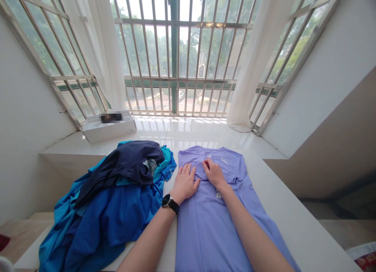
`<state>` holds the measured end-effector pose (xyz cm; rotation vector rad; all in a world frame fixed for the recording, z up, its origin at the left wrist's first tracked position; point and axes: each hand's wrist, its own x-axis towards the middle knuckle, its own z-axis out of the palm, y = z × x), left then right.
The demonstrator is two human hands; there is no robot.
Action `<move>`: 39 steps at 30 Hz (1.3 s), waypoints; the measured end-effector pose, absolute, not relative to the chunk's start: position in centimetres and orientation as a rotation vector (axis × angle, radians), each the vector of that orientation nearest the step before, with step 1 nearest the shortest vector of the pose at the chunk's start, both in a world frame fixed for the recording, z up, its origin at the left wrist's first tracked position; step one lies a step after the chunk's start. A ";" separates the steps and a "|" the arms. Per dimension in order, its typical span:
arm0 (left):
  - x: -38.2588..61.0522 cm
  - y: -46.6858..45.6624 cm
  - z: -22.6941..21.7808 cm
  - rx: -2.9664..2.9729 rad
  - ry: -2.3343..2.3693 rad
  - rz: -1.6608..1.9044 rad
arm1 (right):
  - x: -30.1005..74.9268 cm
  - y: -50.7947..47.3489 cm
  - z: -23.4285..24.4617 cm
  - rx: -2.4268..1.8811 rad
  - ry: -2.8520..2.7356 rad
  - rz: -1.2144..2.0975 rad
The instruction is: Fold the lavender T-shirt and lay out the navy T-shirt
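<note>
A lavender long-sleeved shirt (202, 225) lies spread on the white surface, its collar end toward the window and its right sleeve lying down along that side. My left hand (185, 181), a black watch (170, 204) on its wrist, rests flat on the upper left part of the shirt with fingers stretched out. Just to its right, my right hand (214, 173) is at the chest area with its fingers curled and pinched together. What lies between those fingertips is hidden. Small pale prints (224, 160) show on the cloth near the right hand.
To the left is a loose heap of blue clothes (108, 213) with a dark navy garment (123, 166) on top. A white open box (111, 130) stands on the sill. White curtains (249, 68) hang before the barred window (174, 60).
</note>
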<state>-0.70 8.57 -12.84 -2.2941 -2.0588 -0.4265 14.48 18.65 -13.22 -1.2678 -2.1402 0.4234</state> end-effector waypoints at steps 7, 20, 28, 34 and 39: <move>-0.7 8.6 -12.9 -2.298 -2.077 -0.442 | 14.5 19.0 -14.1 -1.103 -2.156 0.528; -0.7 8.6 -12.5 -2.294 -2.067 -0.471 | 14.6 19.6 -14.0 -1.084 -2.067 0.475; -0.6 8.6 -13.1 -2.279 -2.064 -0.438 | 14.5 20.0 -14.5 -1.187 -2.040 0.561; -0.6 8.5 -13.3 -2.276 -2.061 -0.433 | 13.6 22.9 -14.3 -1.267 -1.980 0.691; -0.6 8.5 -13.3 -2.274 -2.070 -0.439 | 13.4 24.3 -14.7 -1.281 -1.956 0.714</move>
